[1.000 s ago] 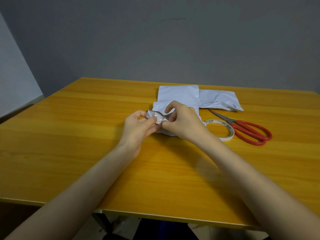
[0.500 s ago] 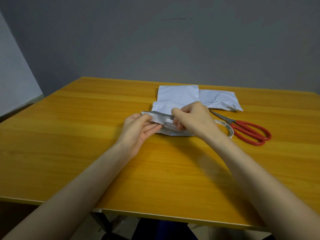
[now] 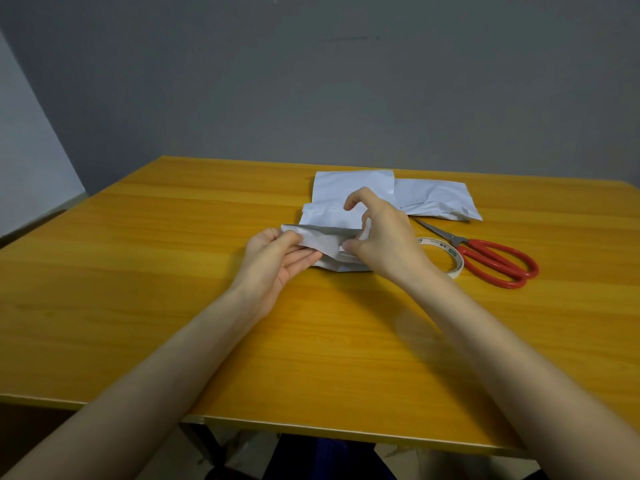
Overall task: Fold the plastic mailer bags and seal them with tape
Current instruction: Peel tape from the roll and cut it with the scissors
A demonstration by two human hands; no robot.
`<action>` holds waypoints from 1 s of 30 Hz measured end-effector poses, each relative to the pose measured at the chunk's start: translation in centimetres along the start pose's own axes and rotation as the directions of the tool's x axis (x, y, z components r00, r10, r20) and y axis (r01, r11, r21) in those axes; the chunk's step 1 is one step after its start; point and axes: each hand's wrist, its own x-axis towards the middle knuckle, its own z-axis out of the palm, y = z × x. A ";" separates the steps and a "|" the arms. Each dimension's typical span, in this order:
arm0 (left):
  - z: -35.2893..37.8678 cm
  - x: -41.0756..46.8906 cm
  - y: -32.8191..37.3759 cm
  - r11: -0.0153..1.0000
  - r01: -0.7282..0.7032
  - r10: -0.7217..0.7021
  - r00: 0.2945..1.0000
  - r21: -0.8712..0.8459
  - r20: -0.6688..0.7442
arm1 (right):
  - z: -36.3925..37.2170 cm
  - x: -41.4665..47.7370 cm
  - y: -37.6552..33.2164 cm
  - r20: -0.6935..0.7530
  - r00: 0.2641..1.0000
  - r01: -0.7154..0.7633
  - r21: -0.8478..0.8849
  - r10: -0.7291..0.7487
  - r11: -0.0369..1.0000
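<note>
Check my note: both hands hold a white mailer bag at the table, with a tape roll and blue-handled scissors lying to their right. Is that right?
Not quite: the scissors have red handles, not blue, as the head view shows. Otherwise yes: left hand and right hand hold the white mailer bag at the table, tape roll and scissors to their right.

1. The person's left hand [image 3: 277, 261] and right hand [image 3: 384, 237] are bare, and so are both forearms [image 3: 173, 358] to the frame's edge.
2. Dark blue clothing [image 3: 329, 457] covers the lap, bottom centre.
</note>
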 end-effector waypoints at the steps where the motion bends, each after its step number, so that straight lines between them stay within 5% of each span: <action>1: 0.0 0.0 0.0 1.000 0.001 -0.001 1.000 0.001 0.002 | -0.1 0.1 0.0 0.020 1.000 0.005 -0.025 -0.005 1.000; 11: -0.1 0.3 -0.2 1.000 -0.018 0.018 1.000 0.009 -0.004 | -0.1 0.3 -0.6 0.138 0.990 0.038 -0.170 -0.015 0.985; 19: -0.5 0.4 0.0 0.994 0.024 -0.026 1.000 -0.110 -0.014 | -1.7 -0.9 0.0 0.099 0.993 0.077 -0.175 -0.060 0.982; 30: -0.6 -0.3 0.1 0.928 0.305 -0.234 0.925 -0.213 0.300 | -0.5 -1.0 0.7 0.035 0.999 0.004 -0.041 -0.002 0.999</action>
